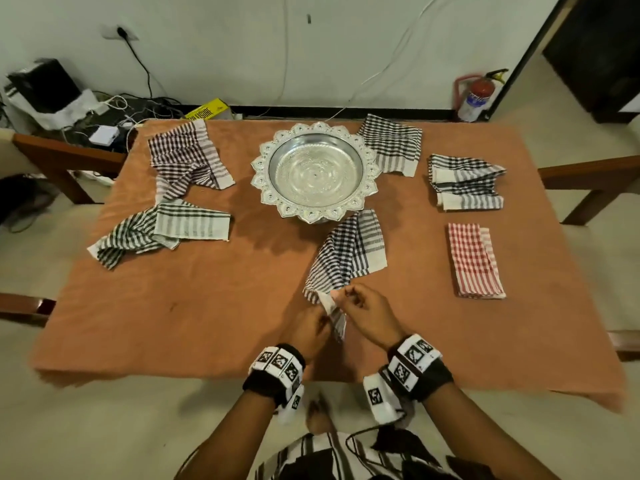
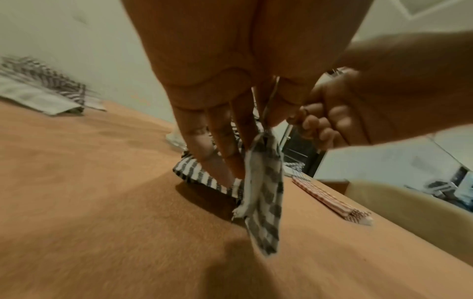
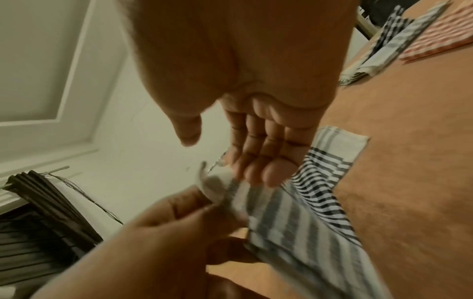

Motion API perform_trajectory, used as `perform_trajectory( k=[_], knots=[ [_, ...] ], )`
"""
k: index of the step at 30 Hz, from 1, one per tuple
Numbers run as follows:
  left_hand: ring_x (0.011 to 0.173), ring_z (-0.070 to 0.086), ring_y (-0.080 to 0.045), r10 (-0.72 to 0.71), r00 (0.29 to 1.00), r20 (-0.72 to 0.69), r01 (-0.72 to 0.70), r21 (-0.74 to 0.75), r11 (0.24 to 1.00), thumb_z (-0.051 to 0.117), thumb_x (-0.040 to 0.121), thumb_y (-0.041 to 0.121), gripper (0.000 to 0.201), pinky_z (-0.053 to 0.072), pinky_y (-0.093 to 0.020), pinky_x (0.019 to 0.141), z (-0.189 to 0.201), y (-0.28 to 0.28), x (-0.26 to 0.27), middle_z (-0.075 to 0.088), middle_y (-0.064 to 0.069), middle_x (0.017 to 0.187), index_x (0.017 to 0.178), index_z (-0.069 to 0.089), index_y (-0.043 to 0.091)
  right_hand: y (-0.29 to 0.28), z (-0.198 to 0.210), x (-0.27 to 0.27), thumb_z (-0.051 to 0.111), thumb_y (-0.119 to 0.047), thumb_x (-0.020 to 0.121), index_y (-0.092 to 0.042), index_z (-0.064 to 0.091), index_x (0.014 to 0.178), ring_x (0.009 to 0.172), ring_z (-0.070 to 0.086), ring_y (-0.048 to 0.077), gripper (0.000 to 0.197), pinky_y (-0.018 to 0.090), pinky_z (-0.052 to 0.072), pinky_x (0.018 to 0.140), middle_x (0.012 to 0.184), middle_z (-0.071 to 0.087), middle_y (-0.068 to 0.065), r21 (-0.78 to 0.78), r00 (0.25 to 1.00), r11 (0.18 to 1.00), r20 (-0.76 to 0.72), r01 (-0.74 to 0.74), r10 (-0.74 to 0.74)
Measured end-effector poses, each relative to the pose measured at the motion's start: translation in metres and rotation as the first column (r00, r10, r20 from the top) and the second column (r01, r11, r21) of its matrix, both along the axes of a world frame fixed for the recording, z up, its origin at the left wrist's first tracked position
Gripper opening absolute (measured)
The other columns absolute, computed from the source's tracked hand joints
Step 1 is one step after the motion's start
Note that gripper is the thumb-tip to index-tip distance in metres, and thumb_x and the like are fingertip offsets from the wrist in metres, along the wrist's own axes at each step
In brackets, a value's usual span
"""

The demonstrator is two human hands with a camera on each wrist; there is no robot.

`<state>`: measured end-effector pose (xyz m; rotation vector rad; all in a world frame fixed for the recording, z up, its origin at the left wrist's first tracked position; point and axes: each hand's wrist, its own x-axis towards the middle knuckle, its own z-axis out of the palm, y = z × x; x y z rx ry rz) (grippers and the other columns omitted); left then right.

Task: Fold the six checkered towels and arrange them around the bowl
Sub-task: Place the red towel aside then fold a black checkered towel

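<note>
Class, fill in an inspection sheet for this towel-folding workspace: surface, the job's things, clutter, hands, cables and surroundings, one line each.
Surface: table under an orange cloth.
Job's things: silver bowl at the far middle; red checkered towel folded on the right; black towel roughly folded behind it; another against the bowl's right rim; two unfolded towels on the left; sixth towel in front of the bowl, its near corner lifted.
Clutter: nothing seen on the table.
Hands: left hand and right hand both pinch that corner.
Cables: tangle on the floor at far left.
Surroundings: fire extinguisher by the wall; chairs at both sides.
</note>
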<state>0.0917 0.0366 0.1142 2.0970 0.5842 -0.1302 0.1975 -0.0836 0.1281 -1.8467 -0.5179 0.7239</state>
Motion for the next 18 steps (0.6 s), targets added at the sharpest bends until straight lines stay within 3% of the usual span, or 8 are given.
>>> perform_trajectory(
  k=[3, 7, 9, 11, 12, 15, 17, 18],
  knots=[
    [0.081, 0.06, -0.037, -0.103, 0.992, 0.073, 0.098, 0.071, 0.993, 0.06, 0.082, -0.002, 0.01, 0.029, -0.018, 0.063, 0.004, -0.008, 0.004, 0.064, -0.023, 0.092, 0.089, 0.064, -0.008, 0.009, 0.001, 0.016, 0.077, -0.051, 0.075, -0.018, 0.066, 0.071, 0.069, 0.066, 0.019, 0.035, 0.039, 0.056, 0.071, 0.067, 0.069, -0.002, -0.164, 1.0, 0.986, -0.022, -0.014, 0.01],
    [0.091, 0.061, -0.032, -0.162, 0.984, 0.075, 0.156, 0.079, 0.985, 0.065, 0.081, 0.005, 0.022, 0.05, -0.033, 0.075, -0.009, -0.012, 0.005, 0.058, -0.015, 0.116, 0.099, 0.066, -0.006, 0.005, 0.006, 0.018, 0.08, -0.033, 0.077, -0.025, 0.066, 0.064, 0.059, 0.058, 0.007, 0.021, 0.029, 0.053, 0.06, 0.058, 0.063, -0.011, -0.189, 0.997, 0.979, -0.003, -0.071, 0.072],
    [0.09, 0.062, -0.025, -0.119, 0.986, 0.114, 0.122, -0.017, 0.992, 0.066, 0.081, 0.005, 0.026, 0.054, -0.034, 0.075, -0.011, -0.016, 0.004, 0.055, -0.01, 0.118, 0.104, 0.063, -0.005, 0.003, 0.008, 0.014, 0.081, -0.024, 0.079, -0.027, 0.066, 0.063, 0.063, 0.06, 0.004, 0.022, 0.028, 0.053, 0.065, 0.062, 0.065, -0.01, -0.143, 0.999, 0.989, 0.025, -0.024, 0.028],
    [0.083, 0.059, -0.009, 0.037, 0.989, 0.143, -0.014, -0.158, 0.987, 0.066, 0.08, -0.004, 0.034, 0.051, -0.016, 0.067, -0.009, -0.023, 0.004, 0.054, -0.001, 0.106, 0.113, 0.06, 0.001, 0.0, 0.014, 0.01, 0.08, -0.019, 0.081, -0.023, 0.069, 0.068, 0.067, 0.062, 0.005, 0.018, 0.028, 0.054, 0.068, 0.07, 0.069, -0.006, -0.08, 0.999, 0.996, 0.009, 0.042, -0.041],
    [0.083, 0.057, -0.005, 0.148, 0.98, 0.135, -0.111, -0.246, 0.963, 0.068, 0.08, -0.004, 0.044, 0.051, -0.013, 0.067, -0.011, -0.026, 0.007, 0.056, 0.004, 0.101, 0.12, 0.058, 0.008, -0.003, 0.021, 0.009, 0.078, -0.017, 0.083, -0.017, 0.07, 0.072, 0.068, 0.063, 0.007, 0.014, 0.029, 0.054, 0.065, 0.073, 0.069, -0.004, -0.027, 0.996, 0.997, -0.054, 0.068, -0.069],
    [0.094, 0.066, -0.016, 0.413, 0.909, -0.058, -0.372, -0.562, 0.739, 0.082, 0.077, 0.022, 0.058, 0.057, -0.03, 0.078, -0.021, -0.034, 0.012, 0.067, -0.003, 0.112, 0.126, 0.05, 0.02, -0.019, 0.046, 0.01, 0.063, -0.012, 0.094, 0.006, 0.059, 0.09, 0.072, 0.062, 0.014, 0.018, 0.029, 0.055, 0.062, 0.084, 0.065, 0.013, 0.154, 0.965, 0.979, -0.244, 0.133, -0.093],
    [0.096, 0.069, -0.027, 0.444, 0.852, -0.277, -0.49, -0.72, 0.492, 0.083, 0.071, 0.046, 0.065, 0.058, -0.041, 0.075, -0.029, -0.038, 0.012, 0.069, -0.017, 0.116, 0.121, 0.056, 0.015, -0.033, 0.063, 0.017, 0.057, -0.015, 0.097, 0.0, 0.056, 0.091, 0.078, 0.063, 0.015, 0.016, 0.027, 0.056, 0.07, 0.086, 0.066, 0.011, 0.216, 0.954, 0.96, -0.279, 0.177, -0.113],
    [0.097, 0.068, -0.031, 0.421, 0.835, -0.354, -0.507, -0.792, 0.341, 0.078, 0.076, 0.049, 0.062, 0.058, -0.044, 0.072, -0.033, -0.038, 0.01, 0.068, -0.019, 0.118, 0.12, 0.057, 0.011, -0.039, 0.07, 0.021, 0.06, -0.023, 0.095, -0.006, 0.055, 0.09, 0.08, 0.063, 0.016, 0.019, 0.028, 0.055, 0.073, 0.088, 0.066, 0.01, 0.241, 0.946, 0.949, -0.298, 0.202, -0.126]
  ],
)
